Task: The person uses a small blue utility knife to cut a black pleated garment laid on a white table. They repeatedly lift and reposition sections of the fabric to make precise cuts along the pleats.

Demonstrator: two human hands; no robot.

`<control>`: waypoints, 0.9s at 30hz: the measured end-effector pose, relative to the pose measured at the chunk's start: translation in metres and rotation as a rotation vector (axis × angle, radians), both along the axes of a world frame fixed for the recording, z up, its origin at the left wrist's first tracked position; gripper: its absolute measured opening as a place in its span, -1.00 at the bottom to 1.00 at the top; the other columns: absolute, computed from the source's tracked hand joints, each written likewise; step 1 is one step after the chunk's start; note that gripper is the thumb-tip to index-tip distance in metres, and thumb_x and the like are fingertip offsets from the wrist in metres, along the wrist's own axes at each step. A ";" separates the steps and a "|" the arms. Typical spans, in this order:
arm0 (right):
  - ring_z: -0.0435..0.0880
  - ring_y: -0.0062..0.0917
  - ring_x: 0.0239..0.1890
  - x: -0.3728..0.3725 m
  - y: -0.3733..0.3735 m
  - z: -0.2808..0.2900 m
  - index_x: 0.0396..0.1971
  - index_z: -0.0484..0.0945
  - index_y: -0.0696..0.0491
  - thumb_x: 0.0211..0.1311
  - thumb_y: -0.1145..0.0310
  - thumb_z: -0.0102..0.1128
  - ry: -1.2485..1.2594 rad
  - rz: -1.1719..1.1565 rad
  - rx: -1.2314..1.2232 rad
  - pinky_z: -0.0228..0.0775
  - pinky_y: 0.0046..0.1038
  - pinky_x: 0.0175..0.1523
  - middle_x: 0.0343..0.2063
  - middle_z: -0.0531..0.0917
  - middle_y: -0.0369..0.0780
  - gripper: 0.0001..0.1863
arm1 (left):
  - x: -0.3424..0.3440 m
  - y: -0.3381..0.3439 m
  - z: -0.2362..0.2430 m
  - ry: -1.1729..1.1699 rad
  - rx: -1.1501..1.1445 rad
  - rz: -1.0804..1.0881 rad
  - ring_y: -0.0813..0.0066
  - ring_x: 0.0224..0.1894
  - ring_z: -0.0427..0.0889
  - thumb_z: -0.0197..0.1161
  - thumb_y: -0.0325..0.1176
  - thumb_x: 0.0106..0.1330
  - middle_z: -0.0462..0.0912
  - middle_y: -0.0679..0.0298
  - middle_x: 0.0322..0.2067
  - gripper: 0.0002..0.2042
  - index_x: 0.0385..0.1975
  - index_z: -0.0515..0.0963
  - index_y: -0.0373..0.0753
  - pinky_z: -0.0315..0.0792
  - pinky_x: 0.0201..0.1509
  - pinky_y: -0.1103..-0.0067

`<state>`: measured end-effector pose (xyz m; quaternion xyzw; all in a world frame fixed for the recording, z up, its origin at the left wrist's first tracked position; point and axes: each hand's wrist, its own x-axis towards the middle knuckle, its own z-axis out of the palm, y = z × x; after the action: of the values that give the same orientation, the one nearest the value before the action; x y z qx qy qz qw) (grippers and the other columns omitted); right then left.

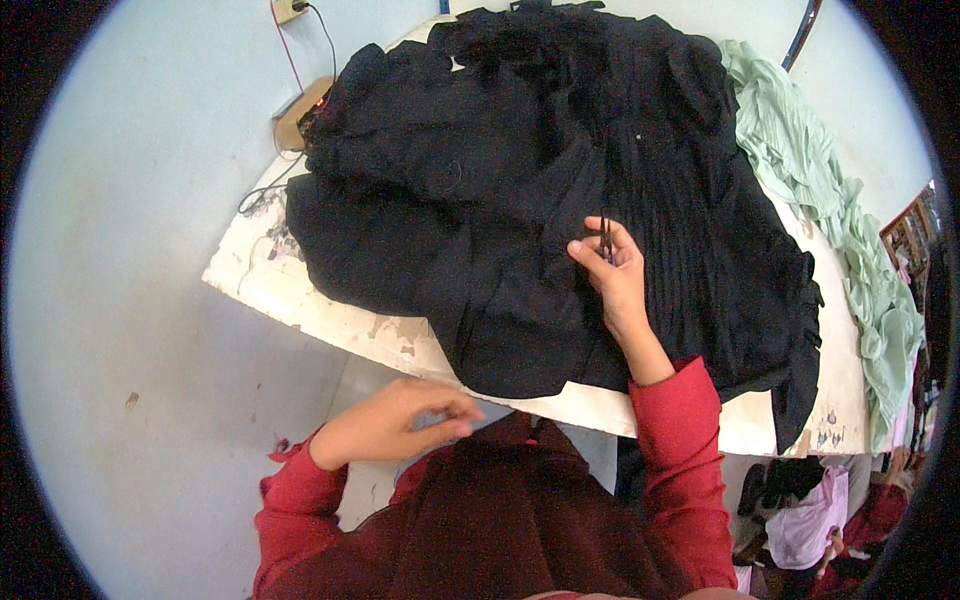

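Observation:
A large black garment (430, 220), pleated on its right part, lies spread across a pale table (400, 340). Over its middle, my right hand (618, 275) is closed around small dark thread snips (606, 240), their points directed away from me. My left hand (400, 420) hangs just off the table's near edge, fingers loosely bent and apart, with nothing in it. Whether the right fingers touch the cloth is hard to tell.
Light green pleated cloth (800, 150) runs along the table's right side. A brown box (303, 115) with cables sits at the far left against the pale wall (170, 200). At the lower right are pink cloth (808, 520) and part of another person in red.

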<state>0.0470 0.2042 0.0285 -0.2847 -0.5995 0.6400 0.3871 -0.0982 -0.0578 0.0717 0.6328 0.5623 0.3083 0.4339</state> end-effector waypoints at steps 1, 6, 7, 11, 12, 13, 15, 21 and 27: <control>0.48 -0.80 -0.42 -0.001 -0.001 0.000 -0.05 0.45 0.12 0.06 0.48 0.37 0.002 -0.003 -0.009 0.24 -0.73 -0.25 -0.49 0.58 -0.40 -0.57 | 0.004 0.009 0.008 -0.113 0.090 0.003 0.35 -0.22 0.63 0.24 -0.20 0.29 0.64 0.17 -0.24 -0.71 -0.14 0.53 -0.27 0.48 -0.12 0.44; 0.32 -0.88 -0.61 0.000 0.000 -0.001 -0.05 0.47 0.11 0.04 0.46 0.39 0.026 -0.002 -0.025 0.01 -0.75 -0.52 -0.52 0.56 -0.47 -0.57 | 0.043 0.045 0.024 -1.020 0.193 -0.068 0.49 -0.13 0.59 0.15 -0.29 0.37 0.59 0.21 -0.22 -0.72 -0.05 0.45 -0.32 0.43 -0.05 0.57; 0.30 -0.88 -0.63 0.000 0.000 -0.001 -0.05 0.46 0.10 0.04 0.45 0.39 0.011 -0.006 -0.015 -0.01 -0.75 -0.55 -0.53 0.55 -0.47 -0.56 | 0.049 0.051 0.026 -1.097 0.192 -0.085 0.49 -0.14 0.58 0.14 -0.30 0.37 0.58 0.21 -0.22 -0.72 -0.03 0.43 -0.32 0.42 -0.03 0.57; 0.32 -0.87 -0.62 -0.001 0.002 -0.002 -0.04 0.47 0.09 0.04 0.46 0.38 -0.020 -0.012 -0.012 0.01 -0.76 -0.53 -0.52 0.56 -0.45 -0.56 | 0.058 0.058 0.030 -1.226 0.202 -0.062 0.30 -0.22 0.57 0.18 -0.19 0.32 0.56 0.17 -0.37 -0.68 -0.08 0.37 -0.24 0.43 -0.09 0.39; 0.35 -0.87 -0.58 0.000 0.001 -0.002 -0.05 0.47 0.10 0.04 0.48 0.38 -0.021 -0.013 -0.026 0.05 -0.76 -0.49 -0.51 0.57 -0.44 -0.57 | 0.057 0.058 0.031 -1.231 0.219 -0.067 0.38 -0.19 0.56 0.18 -0.24 0.32 0.55 0.20 -0.32 -0.69 -0.05 0.36 -0.27 0.42 -0.07 0.46; 0.36 -0.87 -0.58 0.000 0.000 -0.001 -0.05 0.47 0.10 0.04 0.48 0.38 -0.016 -0.019 -0.025 0.05 -0.76 -0.49 -0.51 0.58 -0.44 -0.56 | 0.055 0.059 0.032 -1.236 0.236 -0.072 0.47 -0.16 0.54 0.18 -0.30 0.33 0.55 0.23 -0.27 -0.69 -0.02 0.36 -0.29 0.41 -0.04 0.53; 0.36 -0.87 -0.58 0.001 0.000 0.000 -0.05 0.47 0.10 0.04 0.48 0.39 -0.008 -0.028 -0.024 0.05 -0.77 -0.49 -0.50 0.59 -0.44 -0.56 | 0.051 0.062 0.039 -1.164 0.244 -0.050 0.53 -0.15 0.52 0.21 -0.37 0.29 0.53 0.26 -0.22 -0.69 -0.02 0.36 -0.28 0.39 -0.04 0.58; 0.34 -0.88 -0.61 0.001 0.001 -0.002 -0.06 0.50 0.07 0.01 0.46 0.40 -0.065 -0.051 -0.013 0.05 -0.75 -0.53 -0.50 0.58 -0.46 -0.56 | 0.075 0.069 0.093 -0.858 0.102 -0.322 0.63 -0.36 0.47 0.22 -0.52 0.14 0.47 0.35 -0.35 -0.69 -0.13 0.33 -0.23 0.39 -0.29 0.66; 0.36 -0.88 -0.57 0.003 0.005 -0.006 -0.05 0.49 0.08 0.03 0.45 0.40 -0.025 -0.042 -0.009 0.06 -0.76 -0.47 -0.49 0.58 -0.46 -0.56 | 0.108 0.057 0.132 -0.635 0.143 -0.182 0.53 -0.50 0.48 0.31 -0.43 0.13 0.49 0.26 -0.47 -0.67 -0.18 0.31 -0.28 0.39 -0.48 0.55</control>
<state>0.0502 0.2089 0.0223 -0.3071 -0.5952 0.6308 0.3917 0.0100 -0.0007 0.2040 0.5817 0.3172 0.4885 0.5678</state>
